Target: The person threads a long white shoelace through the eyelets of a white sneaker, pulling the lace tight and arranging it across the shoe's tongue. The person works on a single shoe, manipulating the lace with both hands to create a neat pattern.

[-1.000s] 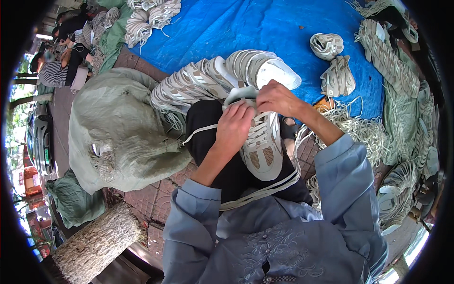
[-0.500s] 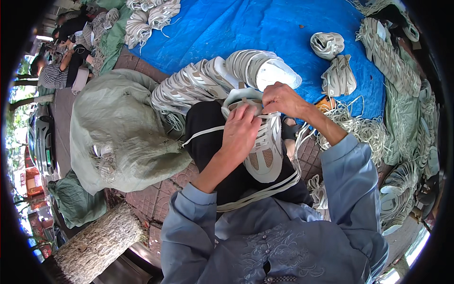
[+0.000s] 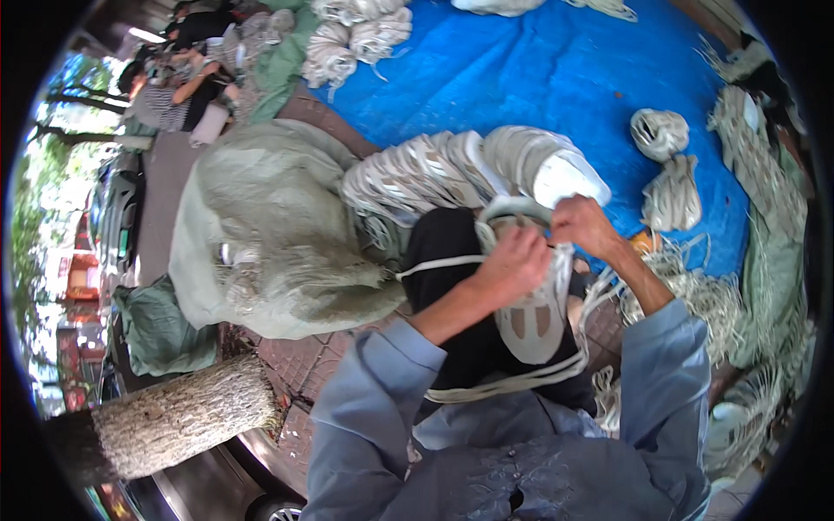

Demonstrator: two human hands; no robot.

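Observation:
A white and beige sneaker (image 3: 532, 334) lies on my dark-trousered lap, toe toward me. My left hand (image 3: 519, 260) is closed at the left side of its lacing, fingers bent over the upper near the tongue. My right hand (image 3: 587, 227) is pinched at the right edge of the opening, apparently on the white shoelace; blur hides the exact grip. One loose lace end (image 3: 445, 264) stretches left across my thigh from beneath my left hand. Several more long white laces (image 3: 512, 385) drape over my lap below the toe.
Beyond my knees, a row of nested sneakers (image 3: 417, 174) lies beside a blue tarp (image 3: 521, 78). A large grey-green sack (image 3: 269, 234) stands left, near a tree trunk (image 3: 187, 417). A tangle of laces (image 3: 695, 300) lies right. People (image 3: 178, 100) sit at the far left.
The view has shifted, so the whole scene sits farther right and slightly lower. Both hands stay at the sneaker's lacing, the left fingers slightly higher and nearer the right hand.

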